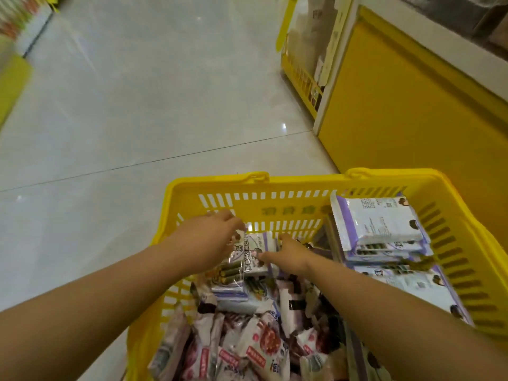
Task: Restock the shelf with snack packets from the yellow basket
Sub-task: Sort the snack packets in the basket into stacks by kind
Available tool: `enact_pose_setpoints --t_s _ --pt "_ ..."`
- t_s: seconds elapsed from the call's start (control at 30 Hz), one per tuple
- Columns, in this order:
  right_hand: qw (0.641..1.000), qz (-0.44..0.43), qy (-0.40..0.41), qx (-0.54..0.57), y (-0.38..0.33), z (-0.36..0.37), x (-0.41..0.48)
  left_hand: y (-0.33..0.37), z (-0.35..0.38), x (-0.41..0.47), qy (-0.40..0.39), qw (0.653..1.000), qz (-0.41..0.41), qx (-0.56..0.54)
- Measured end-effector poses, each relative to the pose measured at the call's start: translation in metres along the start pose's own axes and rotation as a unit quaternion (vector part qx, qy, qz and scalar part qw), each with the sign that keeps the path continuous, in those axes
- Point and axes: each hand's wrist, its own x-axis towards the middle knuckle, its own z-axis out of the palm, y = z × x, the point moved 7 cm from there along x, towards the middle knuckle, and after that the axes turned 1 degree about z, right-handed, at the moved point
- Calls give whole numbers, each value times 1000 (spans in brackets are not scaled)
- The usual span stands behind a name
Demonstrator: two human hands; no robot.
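Note:
A yellow basket [302, 200] stands on the floor below me, full of snack packets. White-and-purple packets [382, 224] are stacked along its right side. Red-and-white packets [261, 342] fill the near end. My left hand [211, 240] reaches into the far left part and grips a white-and-purple packet [255, 254] from above. My right hand [288, 257] holds the same packet from the right, thumb on its face. More packets lie in a small stack [231, 281] under both hands.
A yellow shelf base [412, 111] with a white frame stands at the right. A second yellow basket [299, 72] sits beyond it by the aisle. Pale tiled floor [137, 105] spreads to the left, with blurred shelving [16, 28] at the far left.

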Motion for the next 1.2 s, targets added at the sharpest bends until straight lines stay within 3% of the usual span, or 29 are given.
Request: enact_pose_setpoints --t_s 0.27,0.43,0.57,0.67,0.8,0.97,1.2 --pt "979 63 2 192 1 12 12 -11 30 12 -109 992 -59 7" --pt "970 12 69 232 -9 7 5 -12 31 11 -156 987 -42 -17" --pt "968 -77 154 186 -22 -11 -24 -13 24 11 -162 985 -22 -52" --pt "957 -153 198 147 -30 -24 -57 -9 18 9 -130 991 -2 -9" --pt "941 -219 237 104 -43 -40 -100 -3 -12 -3 -27 999 39 18" --pt "918 -290 263 66 -61 -68 -156 14 -57 -29 19 996 69 48" --pt "889 -302 336 74 -34 -125 -251 65 -131 -61 98 993 70 15"
